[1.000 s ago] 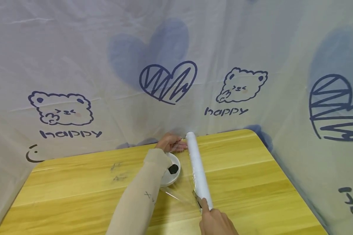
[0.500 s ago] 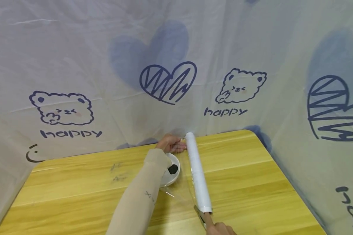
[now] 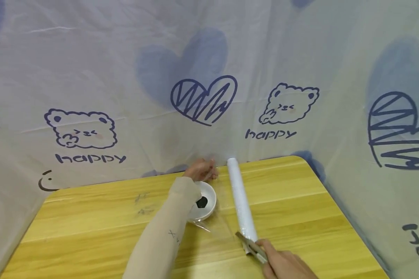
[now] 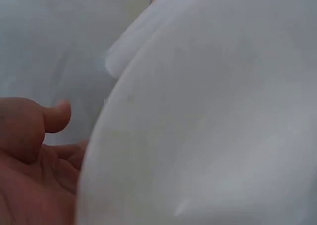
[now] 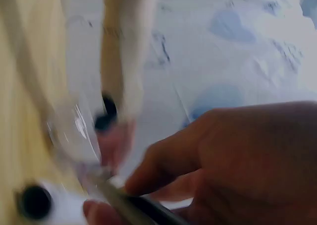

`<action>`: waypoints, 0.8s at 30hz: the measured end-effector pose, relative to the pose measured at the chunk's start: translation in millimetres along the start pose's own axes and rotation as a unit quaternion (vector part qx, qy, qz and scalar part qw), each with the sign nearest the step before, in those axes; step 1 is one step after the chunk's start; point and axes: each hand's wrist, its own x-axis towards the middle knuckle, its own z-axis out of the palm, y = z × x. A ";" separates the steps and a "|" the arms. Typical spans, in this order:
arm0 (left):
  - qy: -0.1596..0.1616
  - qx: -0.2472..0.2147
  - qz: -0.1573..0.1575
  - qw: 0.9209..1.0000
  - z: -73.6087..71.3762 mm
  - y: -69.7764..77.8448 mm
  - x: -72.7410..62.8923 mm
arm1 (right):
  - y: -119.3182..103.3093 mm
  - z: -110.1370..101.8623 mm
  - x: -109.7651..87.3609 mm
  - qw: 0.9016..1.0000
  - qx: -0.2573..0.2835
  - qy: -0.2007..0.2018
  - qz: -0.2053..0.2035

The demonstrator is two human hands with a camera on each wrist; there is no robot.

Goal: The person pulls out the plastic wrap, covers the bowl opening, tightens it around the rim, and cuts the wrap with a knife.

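Note:
My left hand (image 3: 199, 169) reaches past a round white bowl (image 3: 211, 199) at the table's back. In the left wrist view its thumb (image 4: 58, 117) stands apart from the fingers, which are partly hidden by the bowl's wall (image 4: 198, 111). Clear plastic film (image 3: 220, 219) lies by these fingers and over the bowl's right side. A long white roll of cling film (image 3: 242, 201) lies to the right. At its near end my right hand (image 3: 288, 265) grips a slim knife-like cutter (image 3: 255, 250), tip pointing toward the film. In the right wrist view the cutter (image 5: 116, 197) is blurred.
Everything rests on a yellow wood-grain table (image 3: 90, 221). A white cloth (image 3: 143, 147) printed with hearts and bears hangs along its back and sides. A black piece (image 3: 201, 202) beside the left cuff overlaps the bowl.
The right hand slid toward me along the roll with the cutter, then moved right. The roll now lies further right, with a gap between it and the film. The left fingers have drawn back.

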 end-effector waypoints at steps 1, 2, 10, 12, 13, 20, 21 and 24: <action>0.007 0.025 0.010 1.000 -3.9 1.0 -5.1 | -4.0 -12.6 -0.7 1.000 0.003 0.020 -0.011; 0.011 0.051 0.020 0.998 -8.3 2.1 -10.0 | -7.1 -23.4 1.2 0.999 0.009 0.036 -0.006; 0.014 0.180 0.055 0.982 -49.5 -10.3 -59.5 | 7.4 -48.7 56.2 0.980 -0.006 0.193 0.055; 0.014 0.181 0.086 0.980 -60.3 -22.1 -74.5 | 13.7 -48.3 71.6 0.975 -0.009 0.216 0.046; 0.011 0.180 0.104 0.978 -65.4 -29.4 -81.6 | 17.2 -47.9 78.7 0.974 -0.006 0.221 0.042; -0.048 0.142 0.192 0.970 -86.6 -83.3 -126.4 | 45.9 -42.1 115.7 0.962 0.022 0.265 0.060; -0.064 0.131 0.207 0.968 -86.9 -90.0 -129.6 | 49.1 -41.0 118.6 0.959 0.036 0.273 0.067; -0.101 0.090 0.248 0.959 -82.7 -109.0 -132.4 | 56.5 -37.1 126.1 0.946 0.101 0.294 0.086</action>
